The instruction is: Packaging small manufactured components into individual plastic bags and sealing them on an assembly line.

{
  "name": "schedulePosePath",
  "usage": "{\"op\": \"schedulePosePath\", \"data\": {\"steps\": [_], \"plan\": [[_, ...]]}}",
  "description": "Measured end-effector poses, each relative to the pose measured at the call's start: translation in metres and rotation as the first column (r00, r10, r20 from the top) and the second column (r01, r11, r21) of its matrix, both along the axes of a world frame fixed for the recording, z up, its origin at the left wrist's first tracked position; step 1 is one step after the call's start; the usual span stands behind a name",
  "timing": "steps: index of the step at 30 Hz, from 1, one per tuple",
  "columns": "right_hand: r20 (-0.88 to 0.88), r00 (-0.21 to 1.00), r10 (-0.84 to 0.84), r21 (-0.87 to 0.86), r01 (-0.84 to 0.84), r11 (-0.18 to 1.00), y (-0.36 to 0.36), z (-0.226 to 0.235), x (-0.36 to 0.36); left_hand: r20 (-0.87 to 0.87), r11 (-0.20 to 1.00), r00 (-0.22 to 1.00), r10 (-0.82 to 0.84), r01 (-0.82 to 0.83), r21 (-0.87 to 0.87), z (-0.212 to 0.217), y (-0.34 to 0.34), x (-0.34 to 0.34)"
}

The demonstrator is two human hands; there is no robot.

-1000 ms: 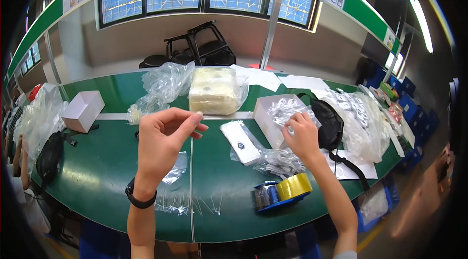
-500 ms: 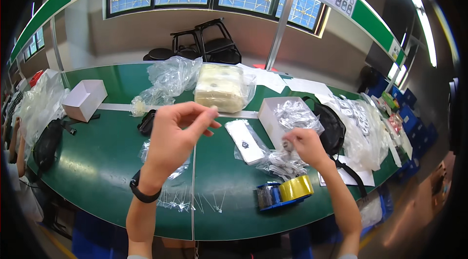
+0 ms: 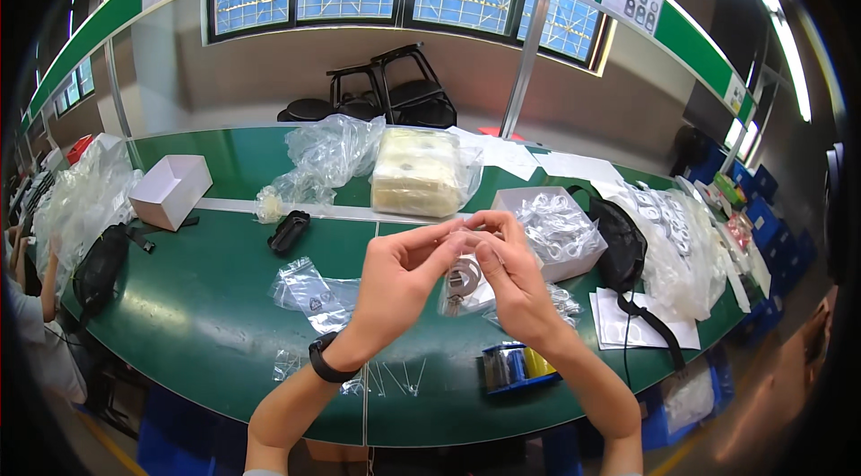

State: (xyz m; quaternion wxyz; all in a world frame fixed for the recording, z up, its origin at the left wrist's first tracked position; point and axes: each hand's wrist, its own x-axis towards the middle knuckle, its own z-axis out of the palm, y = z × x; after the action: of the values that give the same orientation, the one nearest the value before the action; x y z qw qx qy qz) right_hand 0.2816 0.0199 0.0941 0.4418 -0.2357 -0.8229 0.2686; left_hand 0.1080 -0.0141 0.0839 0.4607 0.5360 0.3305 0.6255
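My left hand [image 3: 399, 283] and my right hand [image 3: 511, 274] meet over the middle of the green table [image 3: 206, 297]. Together they pinch the top of a small clear plastic bag [image 3: 462, 283] that hangs between them with a small metal part inside. A black band sits on my left wrist. Just behind my right hand stands an open white box [image 3: 556, 229] filled with similar clear bagged parts.
Empty clear bags [image 3: 309, 292] lie left of my hands. A blue tape dispenser with yellow tape [image 3: 516, 364] sits near the front edge. A wrapped cream block [image 3: 417, 171], a small white box [image 3: 170, 189], black bags [image 3: 619, 247] and heaps of plastic surround them.
My right hand came away from the white box and moved left to meet my left hand. Both now hold the small bag, which before only the left hand held up.
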Motion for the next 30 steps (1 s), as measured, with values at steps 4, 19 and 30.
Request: {"op": "schedulePosePath", "data": {"steps": [4,19,30], "plan": [[0.004,0.998,-0.055,0.002,0.055,0.998,-0.003,0.004,-0.008,0.005,0.999,0.999,0.045,-0.045,0.003,0.0,0.0,-0.007],[-0.19,0.91,-0.367,0.606,0.403,0.686,-0.011,0.014,-0.018,-0.032,0.979,0.981,0.191,-0.188,0.08,0.004,-0.004,-0.005],[-0.096,0.861,-0.5,0.761,0.387,0.521,-0.004,0.016,-0.017,-0.137,0.93,0.932,0.336,-0.305,0.204,0.004,-0.009,0.005]]}}
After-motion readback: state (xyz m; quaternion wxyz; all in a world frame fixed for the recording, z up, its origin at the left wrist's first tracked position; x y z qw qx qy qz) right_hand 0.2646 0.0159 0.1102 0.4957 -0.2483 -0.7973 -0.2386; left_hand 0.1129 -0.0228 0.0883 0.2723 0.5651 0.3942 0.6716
